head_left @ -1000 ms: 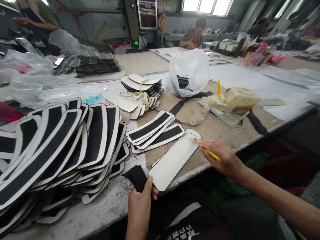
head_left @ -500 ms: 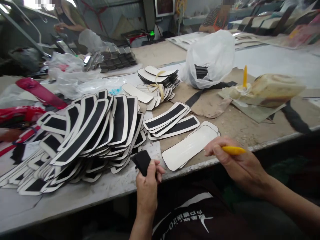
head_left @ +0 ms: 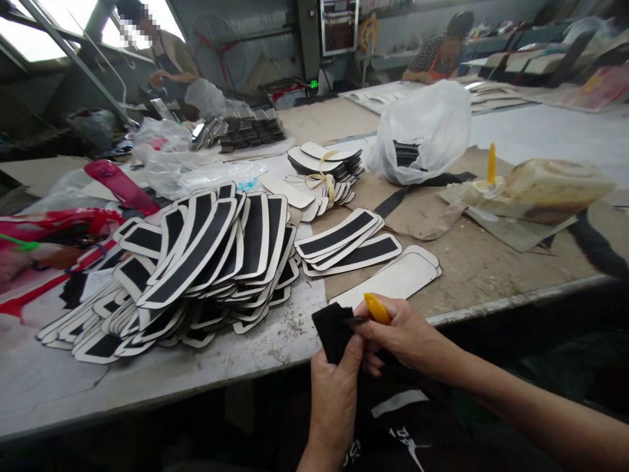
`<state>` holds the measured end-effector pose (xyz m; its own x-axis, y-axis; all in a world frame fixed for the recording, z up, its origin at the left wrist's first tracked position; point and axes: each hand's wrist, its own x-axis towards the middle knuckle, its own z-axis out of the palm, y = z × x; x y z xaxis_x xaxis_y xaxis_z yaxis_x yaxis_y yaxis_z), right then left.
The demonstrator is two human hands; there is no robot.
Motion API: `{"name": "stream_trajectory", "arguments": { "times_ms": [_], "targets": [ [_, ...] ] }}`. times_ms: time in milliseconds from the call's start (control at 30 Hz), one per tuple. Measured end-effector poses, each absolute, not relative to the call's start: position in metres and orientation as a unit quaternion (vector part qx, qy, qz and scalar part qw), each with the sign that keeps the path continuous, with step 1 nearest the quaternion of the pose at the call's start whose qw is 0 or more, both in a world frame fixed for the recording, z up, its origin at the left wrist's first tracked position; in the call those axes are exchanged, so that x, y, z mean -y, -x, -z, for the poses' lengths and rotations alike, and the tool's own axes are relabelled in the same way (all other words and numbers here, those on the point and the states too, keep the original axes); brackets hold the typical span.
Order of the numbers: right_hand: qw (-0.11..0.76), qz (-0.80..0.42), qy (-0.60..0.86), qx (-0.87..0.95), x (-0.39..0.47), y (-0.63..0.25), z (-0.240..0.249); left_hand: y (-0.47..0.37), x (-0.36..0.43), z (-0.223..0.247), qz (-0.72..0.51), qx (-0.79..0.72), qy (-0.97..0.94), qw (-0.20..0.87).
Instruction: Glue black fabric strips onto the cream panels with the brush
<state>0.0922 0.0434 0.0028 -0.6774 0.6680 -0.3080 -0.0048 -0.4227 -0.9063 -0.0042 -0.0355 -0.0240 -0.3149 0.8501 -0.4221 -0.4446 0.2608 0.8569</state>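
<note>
My left hand (head_left: 337, 387) is closed around a small stack of black pieces (head_left: 331, 331), thumb on top, held just over the table's front edge. In my right hand (head_left: 400, 331) is a yellow-handled tool (head_left: 377, 308); its dark tip meets the upper right part of the black pieces, and its exact kind is unclear. Both hands are close together, fingers nearly touching. Just behind them lie long white panels (head_left: 393, 278), partly covered by my right hand. Beyond these are a few white panels with black strips (head_left: 339, 236) on their faces.
A large heap of white-edged black panels (head_left: 216, 262) spreads over the left. Farther back are banded white panels (head_left: 324, 187), a plastic bag (head_left: 422, 131) with black pieces, and a stained glue container (head_left: 550, 187) with a yellow handle upright. Two people sit or stand across the workshop.
My right hand has come left from beside the white panels, bringing the yellow-handled tool to the black pieces in my left hand. The whole view has shifted slightly.
</note>
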Motion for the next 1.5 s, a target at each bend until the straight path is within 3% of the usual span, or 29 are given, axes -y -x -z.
{"name": "stream_trajectory", "arguments": {
  "times_ms": [200, 367, 533, 700, 767, 933, 1067, 1200, 1300, 1500],
  "targets": [
    [0.282, -0.739, 0.403, 0.460, -0.046, -0.095, -0.005, 0.003, 0.037, 0.025, -0.582, -0.581, -0.139, 0.552],
    [0.255, -0.755, 0.400, 0.452, -0.044, -0.098, 0.001, -0.004, 0.032, 0.025, -0.595, -0.589, -0.130, 0.530],
    [0.328, -0.633, 0.476, 0.515, -0.056, -0.115, 0.002, -0.012, 0.041, 0.035, -0.554, -0.585, -0.147, 0.574],
    [0.372, -0.602, 0.484, 0.514, -0.086, -0.146, -0.002, 0.003, 0.057, 0.047, -0.527, -0.612, -0.142, 0.573],
    [0.337, -0.586, 0.495, 0.546, -0.098, -0.163, -0.006, 0.014, 0.058, 0.049, -0.527, -0.646, -0.125, 0.537],
    [0.155, -0.541, 0.510, 0.650, -0.116, -0.187, -0.025, 0.035, 0.038, 0.055, -0.553, -0.687, -0.081, 0.465],
    [-0.020, -0.524, 0.381, 0.762, -0.126, -0.161, -0.031, 0.039, 0.019, 0.056, -0.533, -0.678, -0.105, 0.494],
    [-0.138, -0.467, 0.282, 0.827, -0.141, -0.115, -0.017, 0.041, 0.011, 0.055, -0.505, -0.674, -0.123, 0.525],
    [-0.183, -0.426, 0.257, 0.848, -0.152, -0.090, -0.007, 0.042, 0.008, 0.053, -0.491, -0.670, -0.132, 0.541],
    [-0.194, -0.415, 0.225, 0.860, -0.160, -0.075, 0.008, 0.044, 0.004, 0.051, -0.488, -0.666, -0.117, 0.552]
  ]
}}
